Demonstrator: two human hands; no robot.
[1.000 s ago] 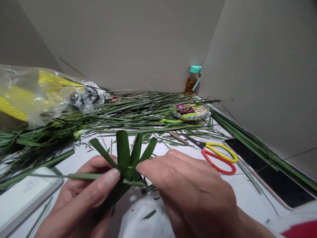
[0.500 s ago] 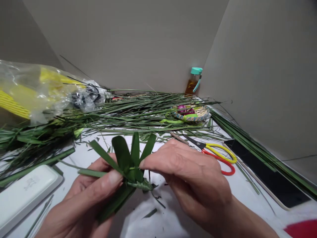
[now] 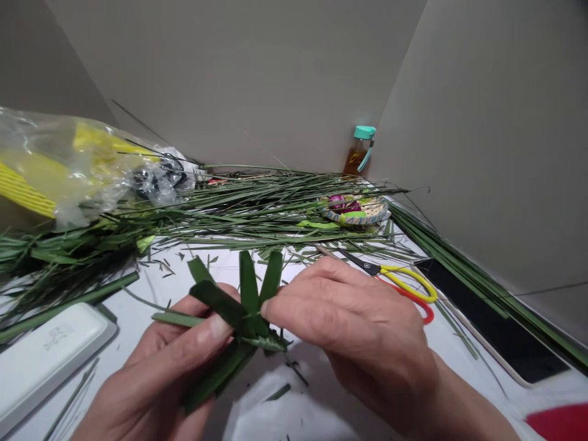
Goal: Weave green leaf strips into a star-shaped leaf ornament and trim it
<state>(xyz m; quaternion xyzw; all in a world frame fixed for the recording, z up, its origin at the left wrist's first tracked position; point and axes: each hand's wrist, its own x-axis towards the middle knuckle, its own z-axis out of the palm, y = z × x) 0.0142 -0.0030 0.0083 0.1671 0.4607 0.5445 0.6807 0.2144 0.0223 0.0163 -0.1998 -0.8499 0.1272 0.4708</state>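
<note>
A bundle of folded green leaf strips (image 3: 248, 285) fans upward between my two hands, above the white table. My left hand (image 3: 174, 355) is closed around its left side, the thumb pressing on the strips near their base. Broad leaf ends hang below that hand's fingers, and a thin strip sticks out to the left. My right hand (image 3: 349, 318) pinches the bundle's right side with thumb and fingertips; the fingers behind are partly hidden. At the base, the strips meet in a paler, twisted part.
Scissors (image 3: 399, 278) with yellow and red handles lie right of my right hand, beside a dark-screened phone (image 3: 496, 324). Long leaves (image 3: 248, 202) pile behind, around a small woven basket (image 3: 381, 214). A bottle (image 3: 358, 153), a plastic bag (image 3: 92, 159) and a white power bank (image 3: 55, 361) stand around.
One broad leaf strip that stood upright now leans left, folded down toward my left thumb. Both hands have shifted slightly right and keep their hold on the bundle.
</note>
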